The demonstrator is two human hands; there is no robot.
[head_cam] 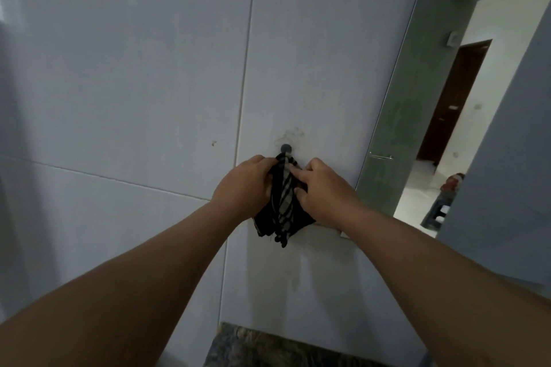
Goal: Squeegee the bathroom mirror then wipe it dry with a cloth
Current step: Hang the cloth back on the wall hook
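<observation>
Both hands are at the wall hook (286, 148), working on a black and grey striped cloth (281, 202) that hangs from it against the tiled wall (149, 83). The left hand (241, 185) has its grip clamped on the cloth's left edge just under the hook, fingers curled round the fabric. The right hand (323, 191) is pressed against the cloth's right side, forefinger stretched across the stripes and thumb lower down, so its grip is also closed on the cloth.

The mirror (417, 128) stands just to the right of the hook, its near edge running down the wall; it reflects a bright doorway. No squeegee is in view, and I cannot tell from the glass whether it is wet or streaked.

Judging by this, the cloth is either being taken down for the drying wipe or hung back up after it; the picture does not settle which. A patch of dark stone desk (268, 348) shows at the bottom edge.
</observation>
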